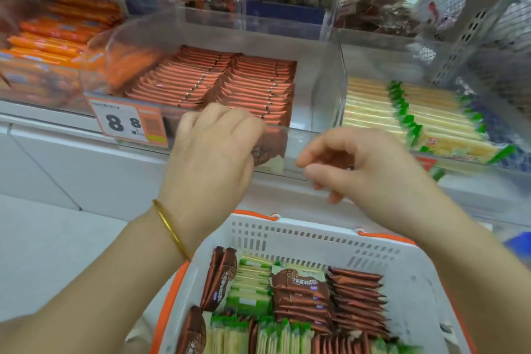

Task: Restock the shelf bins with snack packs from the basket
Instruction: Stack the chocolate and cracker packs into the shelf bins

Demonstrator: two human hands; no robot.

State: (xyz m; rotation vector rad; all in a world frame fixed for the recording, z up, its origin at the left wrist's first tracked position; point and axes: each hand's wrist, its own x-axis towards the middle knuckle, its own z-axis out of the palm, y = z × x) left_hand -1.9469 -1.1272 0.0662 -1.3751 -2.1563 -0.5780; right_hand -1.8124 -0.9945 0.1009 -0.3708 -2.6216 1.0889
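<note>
**Left hand holds a brown pack at the front of the middle bin**

At far left, a clear bin is piled with orange packs. Next to it, a price tag hangs on the front of the middle bin, which is filled with two neat rows of brown packs standing on edge. The left hand, a gold bangle on its wrist, reaches over this bin's front lip. Its fingers are curled round a single brown pack, which shows just behind the clear front wall.

The right hand hovers just beside it, in front of the shelf edge, relaxed and grasping nothing, the fingers loosely bent. Further right, another clear bin holds cream-and-green packs in rows.

Below both forearms sits the white basket with its orange rim. It is packed with more brown snack packs and green snack packs.
</note>
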